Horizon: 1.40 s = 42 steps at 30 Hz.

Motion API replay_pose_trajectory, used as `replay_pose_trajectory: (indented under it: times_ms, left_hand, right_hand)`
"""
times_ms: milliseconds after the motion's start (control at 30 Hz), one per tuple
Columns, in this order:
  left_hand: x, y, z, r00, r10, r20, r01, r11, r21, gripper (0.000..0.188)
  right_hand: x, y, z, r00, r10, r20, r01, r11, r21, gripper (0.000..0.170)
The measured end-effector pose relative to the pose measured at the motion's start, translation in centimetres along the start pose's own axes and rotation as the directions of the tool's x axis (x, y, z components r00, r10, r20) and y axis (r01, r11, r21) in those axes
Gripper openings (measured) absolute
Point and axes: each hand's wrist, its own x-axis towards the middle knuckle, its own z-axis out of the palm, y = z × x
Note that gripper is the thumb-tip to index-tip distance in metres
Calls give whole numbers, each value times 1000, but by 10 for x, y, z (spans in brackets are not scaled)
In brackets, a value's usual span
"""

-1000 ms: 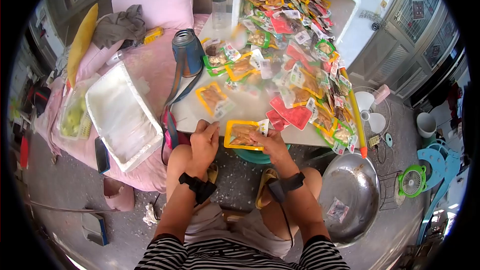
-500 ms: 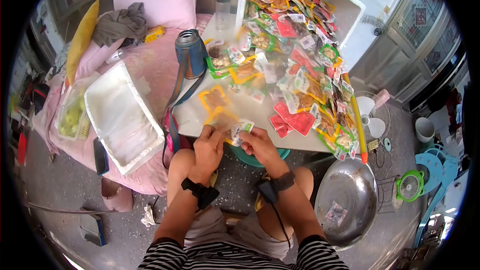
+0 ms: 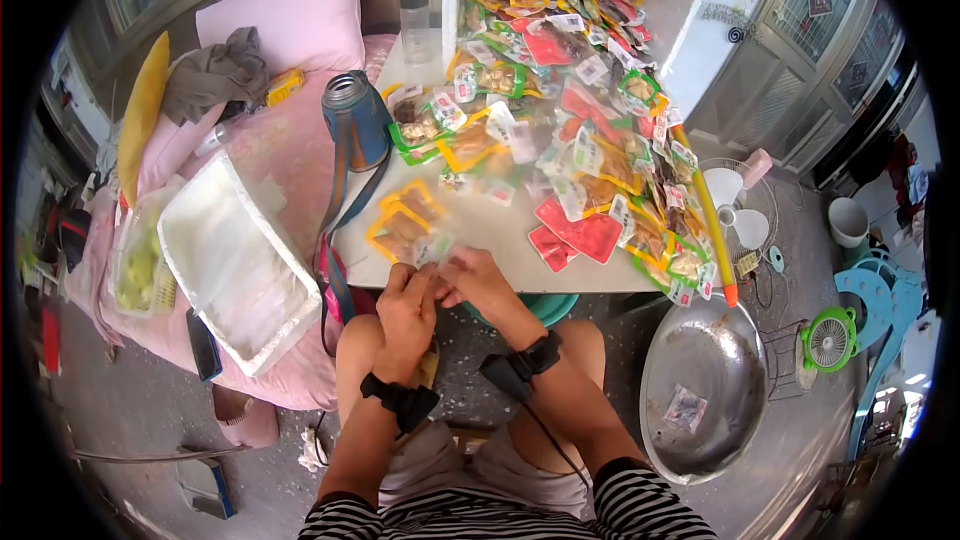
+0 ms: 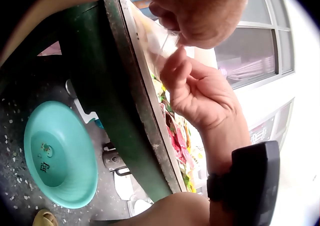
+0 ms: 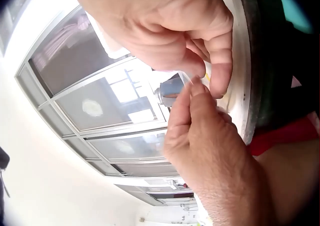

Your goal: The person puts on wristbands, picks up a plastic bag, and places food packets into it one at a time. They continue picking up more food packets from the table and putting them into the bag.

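My left hand (image 3: 405, 305) and right hand (image 3: 480, 285) meet at the table's front edge, fingertips almost together. Between them they pinch a piece of clear plastic film (image 5: 184, 78), thin and mostly hidden by the fingers. In the left wrist view, the right hand (image 4: 197, 88) has thumb and forefinger drawn together at the film. The left hand (image 5: 205, 136) does likewise in the right wrist view. Just beyond the hands, a yellow-edged food packet (image 3: 395, 232) lies on the white tabletop (image 3: 480, 245), overlapping another such packet, its clear labelled end towards the fingers.
Red packets (image 3: 580, 225) and a big heap of mixed packets (image 3: 560, 40) spill from a white foam box (image 3: 685, 20). A strapped flask (image 3: 355, 125) stands at left. A foam tray (image 3: 235, 260) lies on the bed. Below are a steel basin (image 3: 705, 390) and a teal basin (image 4: 60, 156).
The yellow-edged packet, earlier in the right hand, now lies further left on the table over another packet. The right hand has moved left to meet the left hand.
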Motion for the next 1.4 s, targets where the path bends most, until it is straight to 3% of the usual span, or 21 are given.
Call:
replay_pose_trajectory:
  times_ms: [100, 233, 333, 400, 433, 533, 567, 667, 733, 800, 867, 933, 1033, 1133, 1233, 1333, 1400]
  left_hand:
    - [0, 2, -1, 999, -52, 10, 52, 999, -15, 29]
    - [1, 0, 1, 998, 30, 58, -28, 999, -41, 29]
    - [1, 0, 3, 997, 11, 73, -5, 996, -89, 31]
    - [3, 1, 0, 995, -28, 97, 40, 992, -118, 33]
    - [0, -7, 2, 996, 17, 93, -12, 999, -53, 33]
    - [2, -5, 4, 999, 18, 38, -16, 998, -61, 32]
    - [0, -14, 5, 998, 10, 55, -11, 1000, 17, 32]
    - [1, -12, 6, 995, -52, 85, 45, 996, 83, 34]
    - [-1, -17, 9, 988, -56, 142, 32, 986, 161, 36]
    - [-2, -13, 10, 986, -17, 166, -23, 971, 237, 36]
    - [-3, -17, 12, 987, 18, 157, -55, 971, 234, 35]
    - [-3, -18, 13, 987, 31, 156, -68, 968, 241, 33]
    - [-4, -17, 13, 986, 24, 165, -66, 965, 254, 30]
    - [-3, -18, 14, 986, 37, 162, -77, 965, 250, 29]
    - [-3, -19, 14, 986, 43, 160, -81, 966, 245, 28]
    - [-3, -18, 13, 987, 51, 150, -86, 968, 236, 28]
    - [-3, -17, 13, 988, 64, 140, -95, 969, 228, 27]
  right_hand:
    - [-5, -12, -3, 1000, 0, 14, 1, 994, -113, 12]
    - [5, 2, 7, 1000, 1, 14, 3, 962, -272, 14]
    - [14, 14, 21, 987, -119, -112, 101, 983, -153, 15]
    - [17, 24, 23, 978, -186, -95, 164, 965, -203, 14]
    - [18, 27, 20, 973, -217, -84, 193, 954, -230, 14]
    - [-7, 3, 6, 982, -186, 18, 185, 961, -204, 14]
    - [-20, -8, -3, 967, -249, 57, 255, 940, -227, 12]
    - [-41, -21, -42, 913, -401, -78, 356, 874, -332, 8]
    - [-43, -21, -85, 783, -574, -242, 446, 788, -424, 9]
    - [-59, -36, -128, 680, -586, -440, 380, 795, -472, 8]
    - [-65, -35, -174, 371, -798, -476, 328, 591, -737, 9]
    - [-79, -37, -206, 296, -797, -526, 116, 577, -809, 19]
    - [-83, -31, -247, 213, -882, -420, -301, 349, -887, 37]
    - [-76, -31, -254, 321, -708, -629, -377, 514, -771, 51]
    - [-58, -24, -253, 239, -785, -571, -395, 459, -796, 54]
    - [-43, -25, -251, 169, -784, -597, -195, 567, -800, 46]
    - [-36, -13, -272, 345, -650, -677, 173, 753, -634, 35]
